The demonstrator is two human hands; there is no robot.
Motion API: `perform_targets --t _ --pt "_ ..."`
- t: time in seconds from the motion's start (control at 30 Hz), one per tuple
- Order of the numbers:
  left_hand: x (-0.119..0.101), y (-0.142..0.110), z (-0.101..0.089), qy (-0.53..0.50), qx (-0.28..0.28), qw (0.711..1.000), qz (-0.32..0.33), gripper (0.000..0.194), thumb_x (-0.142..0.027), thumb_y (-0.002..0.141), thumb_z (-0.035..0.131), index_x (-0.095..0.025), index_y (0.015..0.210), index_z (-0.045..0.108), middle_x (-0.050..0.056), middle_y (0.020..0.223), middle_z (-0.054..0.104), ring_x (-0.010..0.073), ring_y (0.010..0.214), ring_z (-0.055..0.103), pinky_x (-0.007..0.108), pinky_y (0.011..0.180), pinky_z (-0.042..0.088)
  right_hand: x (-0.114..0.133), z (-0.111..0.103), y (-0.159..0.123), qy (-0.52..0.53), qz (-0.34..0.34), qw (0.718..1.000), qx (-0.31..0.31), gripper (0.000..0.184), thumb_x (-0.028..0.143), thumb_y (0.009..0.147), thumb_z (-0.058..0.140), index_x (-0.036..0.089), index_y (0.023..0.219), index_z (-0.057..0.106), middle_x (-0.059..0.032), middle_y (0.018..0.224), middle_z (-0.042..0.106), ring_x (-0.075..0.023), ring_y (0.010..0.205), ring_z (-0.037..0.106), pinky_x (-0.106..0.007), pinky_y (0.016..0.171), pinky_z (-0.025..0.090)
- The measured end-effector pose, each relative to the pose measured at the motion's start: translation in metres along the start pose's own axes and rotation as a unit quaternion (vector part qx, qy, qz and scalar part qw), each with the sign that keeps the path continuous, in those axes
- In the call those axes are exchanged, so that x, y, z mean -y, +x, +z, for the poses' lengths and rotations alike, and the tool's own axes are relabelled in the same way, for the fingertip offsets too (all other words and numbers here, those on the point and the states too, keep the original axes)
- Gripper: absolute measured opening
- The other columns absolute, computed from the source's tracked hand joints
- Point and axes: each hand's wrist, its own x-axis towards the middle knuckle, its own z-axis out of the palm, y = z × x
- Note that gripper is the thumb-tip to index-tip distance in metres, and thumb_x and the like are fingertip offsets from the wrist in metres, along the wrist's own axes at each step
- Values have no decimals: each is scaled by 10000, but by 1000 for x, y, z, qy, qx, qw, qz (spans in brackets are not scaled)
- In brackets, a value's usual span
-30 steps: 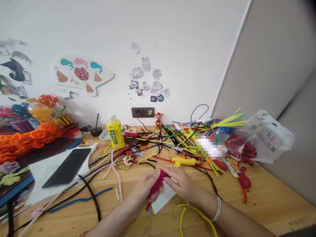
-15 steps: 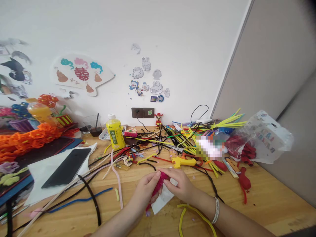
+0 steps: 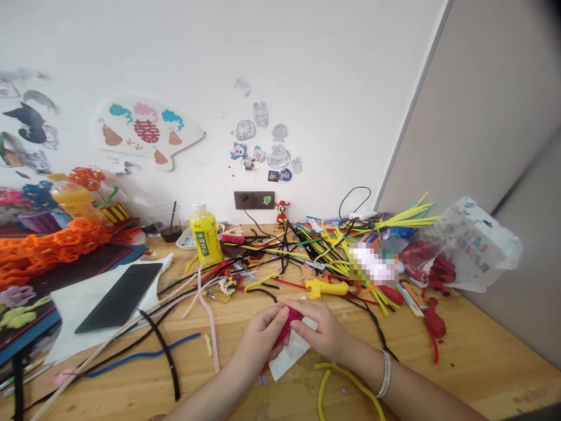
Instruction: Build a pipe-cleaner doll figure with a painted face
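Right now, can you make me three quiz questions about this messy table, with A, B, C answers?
1. Where is the phone?
A. In the plastic bag
B. On the white sheet
C. Under the glue gun

2. What colour is the bottle near the wall?
A. Red
B. Blue
C. Yellow

3. What is happening to the pink pipe cleaner?
A. Both hands hold it
B. It lies alone
C. It hangs on the wall

Answers:
1. B, it lies flat on the sheet.
2. C, it looks bright yellow.
3. A, the left hand and right hand press it between them.
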Motion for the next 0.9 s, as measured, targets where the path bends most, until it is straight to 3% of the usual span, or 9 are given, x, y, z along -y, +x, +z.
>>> perform_targets --t 0.2,0.5,0.63,0.73,0.9 --pt "3 2 -1 11 -14 1000 7 451 -603 594 561 -159 617 489 -103 391 363 15 283 232 163 295 146 0 -1 1 13 16 1000 15 364 258 825 485 204 1185 504 -70 1136 598 -172 1022 559 -317 873 443" --pt "-4 -5 1 -91 5 995 -38 374 -533 667 542 -163 649 484 -74 412 440 15 270 264 165 314 146 -6 -4 1 11 1 999 32 402 281 858 422 207 1254 425 -83 1179 564 -188 1044 546 -342 869 443" --pt "-6 -4 -2 -95 49 994 -38 346 -502 665 563 -162 669 499 -59 447 472 24 278 311 169 313 172 -4 -5 2 11 -3 999 35 397 268 868 405 207 1260 414 -79 1177 567 -178 1025 557 -324 853 453" --pt "-6 -3 -3 -90 70 993 -28 337 -487 668 569 -159 678 494 -59 456 471 18 281 303 167 314 182 -1 -6 3 11 -1 999 32 380 256 863 413 198 1238 443 -79 1156 582 -172 1007 566 -317 851 456" --pt "-5 -5 0 -94 50 994 -28 320 -472 690 557 -168 656 461 -79 425 420 10 281 256 161 311 139 1 -5 3 -1 8 1000 14 333 224 834 443 167 1151 528 -88 1063 633 -173 963 585 -311 839 462"
